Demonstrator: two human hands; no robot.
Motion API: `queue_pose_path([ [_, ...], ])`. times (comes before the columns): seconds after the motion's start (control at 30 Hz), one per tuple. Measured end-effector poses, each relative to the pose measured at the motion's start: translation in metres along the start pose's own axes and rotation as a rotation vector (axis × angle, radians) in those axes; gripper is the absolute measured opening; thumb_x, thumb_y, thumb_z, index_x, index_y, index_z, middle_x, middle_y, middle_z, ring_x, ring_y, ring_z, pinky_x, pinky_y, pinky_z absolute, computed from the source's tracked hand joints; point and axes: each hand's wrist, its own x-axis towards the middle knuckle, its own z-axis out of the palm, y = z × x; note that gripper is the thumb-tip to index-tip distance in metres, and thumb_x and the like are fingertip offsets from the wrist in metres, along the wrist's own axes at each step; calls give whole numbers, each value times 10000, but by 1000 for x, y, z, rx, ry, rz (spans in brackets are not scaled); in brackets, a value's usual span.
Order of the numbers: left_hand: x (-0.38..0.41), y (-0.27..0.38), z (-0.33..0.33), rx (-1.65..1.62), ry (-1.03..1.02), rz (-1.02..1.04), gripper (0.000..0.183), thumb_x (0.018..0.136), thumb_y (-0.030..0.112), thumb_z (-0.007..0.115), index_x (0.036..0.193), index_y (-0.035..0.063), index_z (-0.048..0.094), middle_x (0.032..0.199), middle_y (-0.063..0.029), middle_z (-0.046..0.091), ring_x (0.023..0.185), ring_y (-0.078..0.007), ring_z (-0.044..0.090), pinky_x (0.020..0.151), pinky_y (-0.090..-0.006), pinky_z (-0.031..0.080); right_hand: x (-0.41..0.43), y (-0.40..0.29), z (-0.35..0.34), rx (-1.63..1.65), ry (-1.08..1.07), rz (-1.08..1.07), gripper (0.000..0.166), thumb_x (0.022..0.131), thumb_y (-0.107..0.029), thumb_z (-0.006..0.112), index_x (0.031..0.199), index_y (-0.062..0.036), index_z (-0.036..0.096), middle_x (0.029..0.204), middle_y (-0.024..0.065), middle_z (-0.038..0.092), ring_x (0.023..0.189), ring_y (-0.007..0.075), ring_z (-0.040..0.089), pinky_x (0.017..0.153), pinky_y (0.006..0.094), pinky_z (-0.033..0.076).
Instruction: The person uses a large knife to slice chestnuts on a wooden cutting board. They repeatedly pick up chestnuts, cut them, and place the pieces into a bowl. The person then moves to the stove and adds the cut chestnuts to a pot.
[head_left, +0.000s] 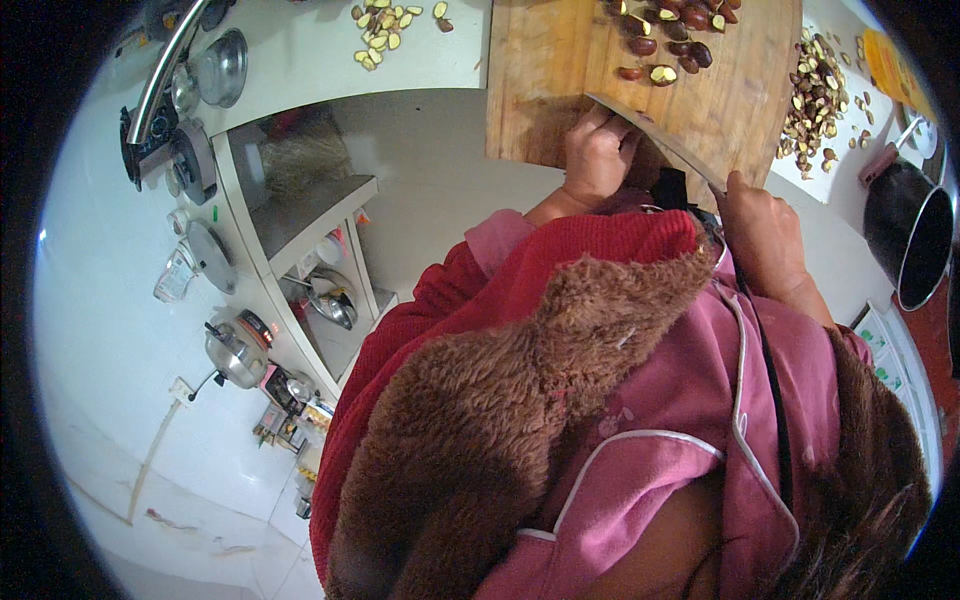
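Note:
My right hand (765, 232) grips the handle end of a knife (675, 142). The blade slants across the near part of a wooden cutting board (540, 67), its tip towards the upper left. Close against the blade, near the board's front edge, is my left hand (600, 154) with curled fingers. The blade and fingers hide whatever may be in its grasp. A small brown piece (643, 116) shows just beyond the blade. Farther up the board lie several glossy brown chestnut-like nuts (643, 46). One cut nut (663, 74) shows yellowish flesh.
Pale-yellow nut pieces (385, 31) lie on the white counter (300, 64) to the left. A heap of brown shells and pieces (814, 97) is right of the board. Beside it stand an orange-yellow container (892, 71) and a dark pot (900, 221). A metal faucet (161, 82) rises at upper left.

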Motion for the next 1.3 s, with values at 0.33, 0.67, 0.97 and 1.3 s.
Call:
queue_pose_path([
  [0.33,4,-5,4,30,4,4,270,741,98,754,1009,121,736,989,-149,681,891,-345,662,781,-412,548,8,-3,-10,-51,-63,36,120,892,-114,530,929,0,526,753,204,672,753,399,689,656,477,559],
  [0.67,9,1,3,41,23,-5,256,681,39,736,934,72,714,956,-130,662,855,-334,653,735,-423,543,4,11,4,42,55,-22,251,970,-310,526,944,-62,503,725,207,658,696,415,655,600,503,508],
  [0.97,9,3,5,25,114,26,151,693,76,751,836,60,707,891,-113,660,803,-318,651,708,-414,537,2,14,11,63,87,-11,271,974,-327,526,930,-61,503,714,214,650,696,419,648,595,506,498],
  [1.3,9,9,5,19,104,-103,141,698,65,760,828,72,705,850,-92,658,787,-313,647,679,-408,524,2,14,13,148,81,0,284,964,-331,541,897,-57,506,687,224,639,705,434,648,598,520,505],
])
